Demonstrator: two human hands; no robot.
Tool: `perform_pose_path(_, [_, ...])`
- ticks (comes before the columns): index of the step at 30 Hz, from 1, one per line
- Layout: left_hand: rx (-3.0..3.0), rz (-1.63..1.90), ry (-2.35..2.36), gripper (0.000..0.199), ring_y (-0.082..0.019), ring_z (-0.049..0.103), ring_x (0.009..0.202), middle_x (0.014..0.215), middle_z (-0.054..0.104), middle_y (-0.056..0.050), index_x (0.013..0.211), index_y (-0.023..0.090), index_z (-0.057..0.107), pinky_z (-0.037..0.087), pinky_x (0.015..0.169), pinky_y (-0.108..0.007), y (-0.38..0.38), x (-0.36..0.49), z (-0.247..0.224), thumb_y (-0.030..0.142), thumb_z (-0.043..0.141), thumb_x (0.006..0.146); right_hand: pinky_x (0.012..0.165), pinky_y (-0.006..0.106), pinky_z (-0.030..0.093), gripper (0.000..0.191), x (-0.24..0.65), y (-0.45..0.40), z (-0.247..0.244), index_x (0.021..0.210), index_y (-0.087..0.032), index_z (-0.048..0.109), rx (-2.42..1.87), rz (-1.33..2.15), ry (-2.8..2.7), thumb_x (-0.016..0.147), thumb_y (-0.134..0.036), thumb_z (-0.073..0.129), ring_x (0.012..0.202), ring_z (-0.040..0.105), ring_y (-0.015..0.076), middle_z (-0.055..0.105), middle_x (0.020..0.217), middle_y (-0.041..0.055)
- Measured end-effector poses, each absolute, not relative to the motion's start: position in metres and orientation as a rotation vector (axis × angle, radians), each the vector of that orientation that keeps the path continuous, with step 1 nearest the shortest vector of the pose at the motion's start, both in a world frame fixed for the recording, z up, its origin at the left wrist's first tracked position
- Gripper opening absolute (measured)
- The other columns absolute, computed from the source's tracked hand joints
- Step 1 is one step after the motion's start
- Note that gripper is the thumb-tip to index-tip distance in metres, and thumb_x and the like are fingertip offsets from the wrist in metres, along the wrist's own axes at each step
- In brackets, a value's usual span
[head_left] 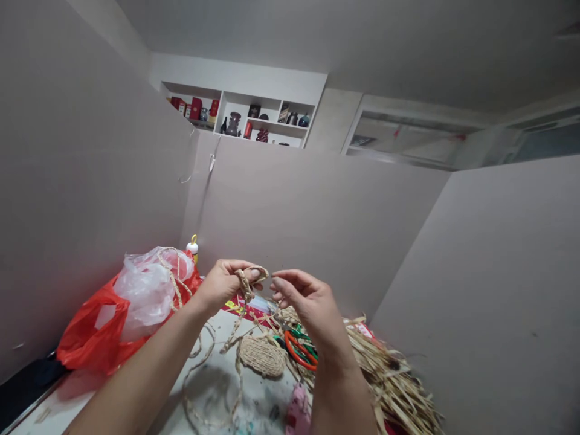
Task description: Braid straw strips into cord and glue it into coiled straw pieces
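Observation:
A braided straw cord (245, 285) is pinched in my left hand (226, 283), its end folded into a small loop over the fingers. The rest of the braid hangs down to the table and lies there in loose curves. Just to the right, my right hand (315, 305) has its thumb and index finger pressed together near the loop. Whatever that pinch may hold is too small to make out. Below both hands lies an oval coiled straw piece (263, 356), flat on the white table (267, 405).
Scissors with orange handles (299, 355) lie beneath my right hand. Loose straw strips (399, 386) heap at the right. A red plastic bag (97, 326) with a clear bag (145, 287) stands left. A pink object (298, 408) sits in front. Grey partitions (290, 205) enclose the table.

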State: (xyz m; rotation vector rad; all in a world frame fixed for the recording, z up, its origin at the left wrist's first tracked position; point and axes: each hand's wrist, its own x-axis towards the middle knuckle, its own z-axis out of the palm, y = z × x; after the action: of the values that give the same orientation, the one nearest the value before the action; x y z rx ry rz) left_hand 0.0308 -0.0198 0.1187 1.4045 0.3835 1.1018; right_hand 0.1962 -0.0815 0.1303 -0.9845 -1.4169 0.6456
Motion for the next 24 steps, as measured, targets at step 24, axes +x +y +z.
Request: perform_pose_path(24, [1.354,1.252,0.467,0.037,-0.015,0.064,0.092,0.103,0.070,-0.008,0.103,0.016,0.067,0.045,0.088,-0.030,0.008,0.007,0.118,0.014,0.070,0.067,0.040,0.014,0.035,0.026,0.231,-0.087,0.132,0.072,-0.016,0.069,-0.858,0.779,-1.110,0.061,-0.034,0.084,0.045,0.046,0.0050,0.059,0.055,-0.0026])
